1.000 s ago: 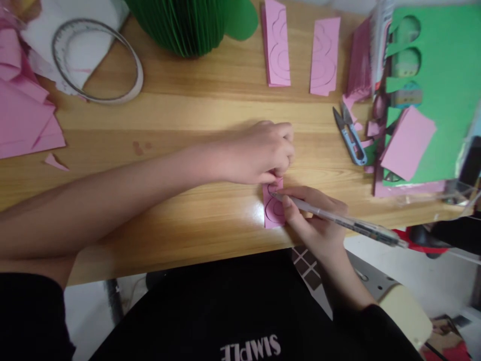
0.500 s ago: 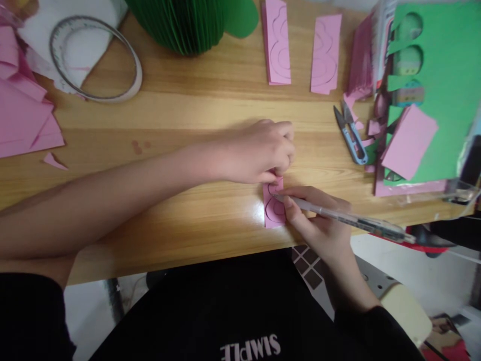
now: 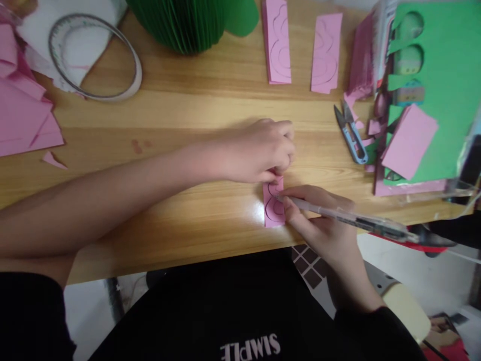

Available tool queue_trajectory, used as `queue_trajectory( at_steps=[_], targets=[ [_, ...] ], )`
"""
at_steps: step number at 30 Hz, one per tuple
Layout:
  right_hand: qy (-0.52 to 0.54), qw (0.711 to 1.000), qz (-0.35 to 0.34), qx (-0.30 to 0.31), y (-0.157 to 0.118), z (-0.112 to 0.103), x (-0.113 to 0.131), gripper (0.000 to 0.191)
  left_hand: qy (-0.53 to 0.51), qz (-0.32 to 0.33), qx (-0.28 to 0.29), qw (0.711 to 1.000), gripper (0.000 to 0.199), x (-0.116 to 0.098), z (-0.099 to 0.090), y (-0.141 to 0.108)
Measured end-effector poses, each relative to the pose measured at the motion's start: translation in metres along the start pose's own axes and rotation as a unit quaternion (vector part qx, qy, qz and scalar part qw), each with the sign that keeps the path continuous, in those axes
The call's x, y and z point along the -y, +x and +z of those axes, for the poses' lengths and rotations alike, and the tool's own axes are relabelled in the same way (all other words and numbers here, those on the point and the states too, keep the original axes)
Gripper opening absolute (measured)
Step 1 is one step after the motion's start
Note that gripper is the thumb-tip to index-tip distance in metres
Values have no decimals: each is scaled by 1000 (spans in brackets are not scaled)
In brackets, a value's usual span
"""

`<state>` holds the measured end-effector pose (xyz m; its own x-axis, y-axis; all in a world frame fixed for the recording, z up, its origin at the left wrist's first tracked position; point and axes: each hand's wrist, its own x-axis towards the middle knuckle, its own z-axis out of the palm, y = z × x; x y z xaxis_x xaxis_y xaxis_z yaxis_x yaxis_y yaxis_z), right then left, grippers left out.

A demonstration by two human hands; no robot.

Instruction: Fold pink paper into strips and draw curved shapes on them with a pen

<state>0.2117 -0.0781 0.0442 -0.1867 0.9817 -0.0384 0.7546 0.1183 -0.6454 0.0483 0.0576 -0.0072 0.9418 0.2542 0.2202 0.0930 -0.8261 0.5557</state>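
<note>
— What's your left hand doing?
— My left hand (image 3: 263,153) is curled closed, thumb & fingertips down on the far end of the pink slip (image 3: 273,215), so that end's hidden.
— And the right?
— My right hand (image 3: 326,225) has the clear pen (image 3: 364,225) gripped btwn thumb & forefinger. Tip's at the dark curved lines on the slip; can't tell if it's touching or just above. Back end points off to my right.
— Where's the slip, exactly?
— Flat on the wooden table (image 3: 180,113), close to the near edge, in front of my black shirt (image 3: 240,296). My right thumb's right by its side.
— Anything else w/ lines on it?
— Yep, the folded pink strip (image 3: 278,50) & the single-looking pink strip (image 3: 325,57), side by side but apart, beyond my hands.
— Tools etc.?
— Blue snips (image 3: 353,138) to the right, blades apart, pink scraps nearby. Tape-like ring (image 3: 138,75) far left, partly over white material (image 3: 88,52).
— Rest of the paper?
— Pink paper pile (image 3: 24,118) on the left, w/ a small pink scrap (image 3: 54,160) near it. Green pleated paper (image 3: 184,25) up top. Green sheet (image 3: 451,95) on the right, pink cards (image 3: 409,143) partly on it.
</note>
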Motion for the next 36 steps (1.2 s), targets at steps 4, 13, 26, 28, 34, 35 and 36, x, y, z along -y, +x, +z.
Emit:
queue_trajectory(
  at_steps=[4, 13, 26, 28, 34, 35, 36],
  targets=[
    [-9, 1000, -2, -4, 0, -1, 0, 8, 4, 1, 4, 1000, 26, 0, 0, 0],
    [-17, 1000, -13, -7, 1, 0, -3, 8, -7, -3, -2, 1000, 28, 0, 0, -1],
    [-7, 999, -33, -2, -5, 0, -4, 8, 8, -4, 9, 1000, 19, -3, -4, -2],
    [-7, 999, -32, -6, -7, 1, -5, 9, 14, -4, 6, 1000, 17, -4, -4, -3],
    [7, 999, -32, -20, -17, 6, -5, 16, 37, 0, -7, 999, 21, -10, -4, -5],
    [7, 999, -32, -27, -18, 7, -5, 16, 42, -2, -7, 999, 22, -12, -4, -5],
    [4, 999, -32, -34, -19, 8, -5, 16, 48, -5, -7, 999, 24, -13, -4, -6]
  ],
)
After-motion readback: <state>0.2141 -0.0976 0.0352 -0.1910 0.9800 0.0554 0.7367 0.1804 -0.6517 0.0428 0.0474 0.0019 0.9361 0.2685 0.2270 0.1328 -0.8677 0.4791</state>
